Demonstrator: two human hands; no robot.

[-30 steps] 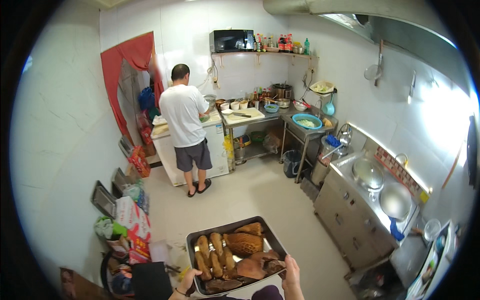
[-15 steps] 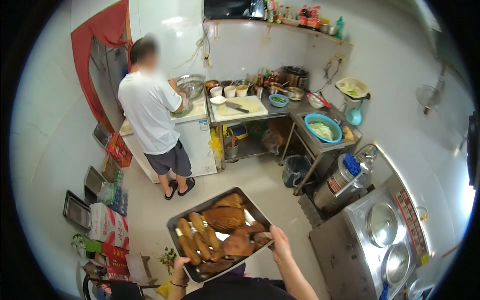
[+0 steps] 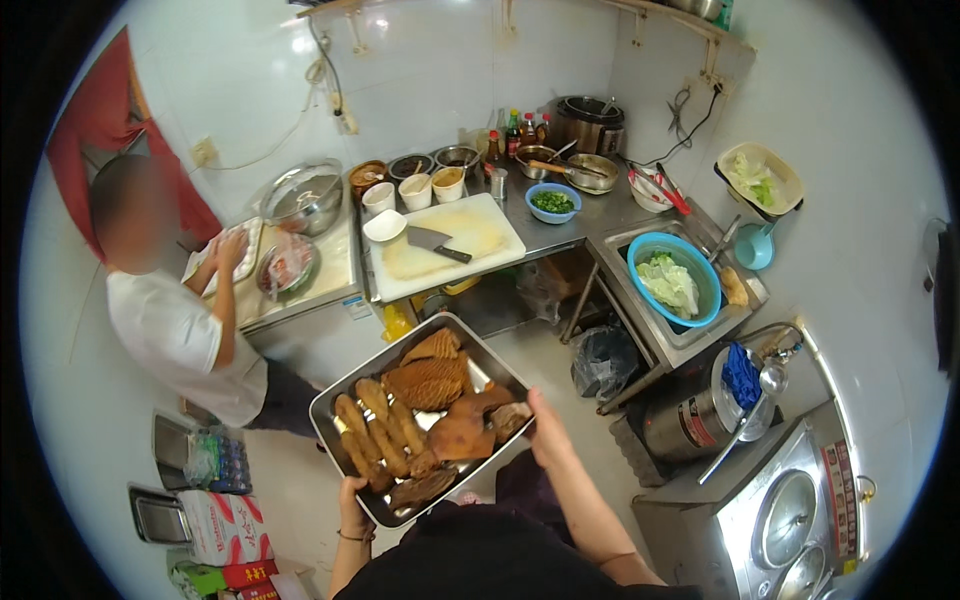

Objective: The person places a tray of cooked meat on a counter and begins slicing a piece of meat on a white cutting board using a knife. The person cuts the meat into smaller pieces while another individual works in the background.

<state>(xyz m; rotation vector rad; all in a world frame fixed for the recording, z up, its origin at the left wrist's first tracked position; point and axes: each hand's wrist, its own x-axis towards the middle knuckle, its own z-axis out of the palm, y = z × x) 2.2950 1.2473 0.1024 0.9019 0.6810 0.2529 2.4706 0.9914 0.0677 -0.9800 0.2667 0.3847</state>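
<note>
A rectangular metal tray (image 3: 490,352) is held out in front of me, tilted in the picture. My left hand (image 3: 352,508) grips its near left corner, and my right hand (image 3: 548,428) grips its right side. Brown cooked meat lies inside: long pieces (image 3: 375,435) on the left, a honeycomb-textured slab (image 3: 425,382) that looks like tripe at the far side, and smooth reddish-brown pieces (image 3: 462,430) on the right. A darker piece (image 3: 422,488) rests by the near edge. Fingers under the tray are hidden.
Ahead, a counter holds a white cutting board (image 3: 480,235) with a cleaver (image 3: 438,243), white tubs and a bowl of chopped greens (image 3: 553,203). A blue basin of cabbage (image 3: 675,280) sits in the sink at right. At left a co-worker (image 3: 180,330) handles food. Steel cookers (image 3: 700,400) stand right.
I have moved forward with the tray, so the counter, cutting board and sink appear closer. The co-worker now shows farther left in view. Both my hands keep their hold.
</note>
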